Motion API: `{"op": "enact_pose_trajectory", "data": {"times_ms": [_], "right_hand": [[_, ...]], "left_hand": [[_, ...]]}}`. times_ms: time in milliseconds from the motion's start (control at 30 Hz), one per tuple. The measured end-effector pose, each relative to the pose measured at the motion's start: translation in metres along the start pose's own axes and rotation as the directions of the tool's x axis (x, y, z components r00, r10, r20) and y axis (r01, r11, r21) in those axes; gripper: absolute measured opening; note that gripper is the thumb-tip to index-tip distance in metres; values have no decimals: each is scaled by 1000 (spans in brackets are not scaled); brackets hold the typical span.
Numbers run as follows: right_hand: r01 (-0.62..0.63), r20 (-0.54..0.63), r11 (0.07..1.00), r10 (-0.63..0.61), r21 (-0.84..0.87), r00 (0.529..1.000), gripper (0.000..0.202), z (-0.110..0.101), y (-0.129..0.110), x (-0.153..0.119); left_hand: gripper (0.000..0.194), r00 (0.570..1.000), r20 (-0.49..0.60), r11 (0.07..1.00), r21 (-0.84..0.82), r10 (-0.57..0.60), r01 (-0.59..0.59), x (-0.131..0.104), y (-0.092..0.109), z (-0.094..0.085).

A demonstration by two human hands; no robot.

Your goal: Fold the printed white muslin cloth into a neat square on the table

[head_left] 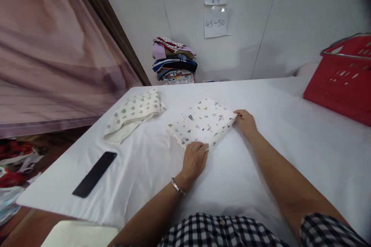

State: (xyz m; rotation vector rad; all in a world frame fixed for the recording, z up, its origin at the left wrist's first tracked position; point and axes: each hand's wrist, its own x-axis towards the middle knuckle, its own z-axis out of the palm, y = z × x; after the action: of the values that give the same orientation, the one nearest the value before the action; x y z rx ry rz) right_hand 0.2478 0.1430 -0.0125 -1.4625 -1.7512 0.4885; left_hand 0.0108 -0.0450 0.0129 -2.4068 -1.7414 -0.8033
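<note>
A white cloth with small printed figures [203, 119] lies folded in layers at the middle of the white-covered table [153, 170], turned cornerwise. My left hand [195, 157], with a bracelet at the wrist, rests closed on its near corner, fingers bent over the edge. At the right corner my right hand [245, 121] pinches the cloth between thumb and fingers. Another folded white cloth with grey-green motifs [135, 112] lies to the left, touched by neither hand.
A black phone [94, 174] lies on the table's left side. A red basket [342, 81] stands at the right. Folded fabrics [174, 61] are stacked beyond the far edge. A pink curtain [58, 46] hangs at the left.
</note>
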Motion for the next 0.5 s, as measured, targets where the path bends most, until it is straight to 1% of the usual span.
{"op": "enact_pose_trajectory", "data": {"times_ms": [200, 367, 433, 500], "right_hand": [[-8, 47, 996, 12, -92, 999, 36, 1, -2, 0], [61, 53, 991, -55, -117, 997, 37, 2, 7, 0], [86, 65, 986, -78, -140, 995, 38, 1, 10, 0], [135, 49, 977, -129, -164, 990, 38, 0, 9, -1]], "left_hand": [[20, 999, -17, 999, -19, 36, -36, 0, 2, 0], [24, 998, -27, 998, -35, 57, -58, -8, 2, -3], [25, 997, -29, 995, -72, 69, -71, -13, 3, -4], [25, 996, -44, 989, -121, 79, -83, -17, 4, -7]]}}
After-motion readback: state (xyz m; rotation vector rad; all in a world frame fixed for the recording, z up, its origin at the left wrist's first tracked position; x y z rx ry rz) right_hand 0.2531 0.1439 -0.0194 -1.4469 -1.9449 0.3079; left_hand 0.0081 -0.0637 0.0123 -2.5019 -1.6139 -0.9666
